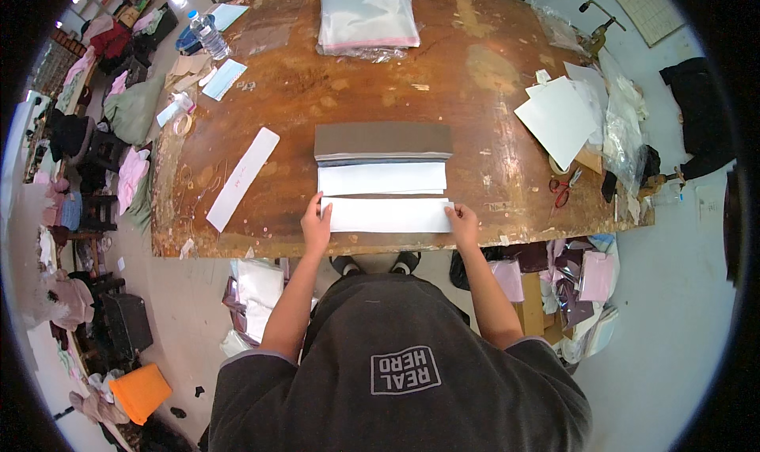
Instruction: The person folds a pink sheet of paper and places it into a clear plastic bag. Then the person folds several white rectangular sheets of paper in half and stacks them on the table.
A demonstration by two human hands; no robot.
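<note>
A long white strip [389, 216], paper or card by its look, lies along the near edge of the worn wooden table [380, 102]. My left hand [316, 223] grips its left end between thumb and fingers. At the opposite end, my right hand [463, 221] pinches the right corner. Just beyond lies a second white strip [381, 179], and past that a stack of brown-topped strips [383, 140]. A single white strip with faint red marks [242, 180] rests slanted to the left.
Stacked clear plastic bags [368, 15] lie at the far side. A water bottle [209, 35] and a blue face mask [224, 80] are at the far left. Red-handled scissors [564, 188], white sheets [561, 119] and crumpled plastic [623, 119] lie to the right.
</note>
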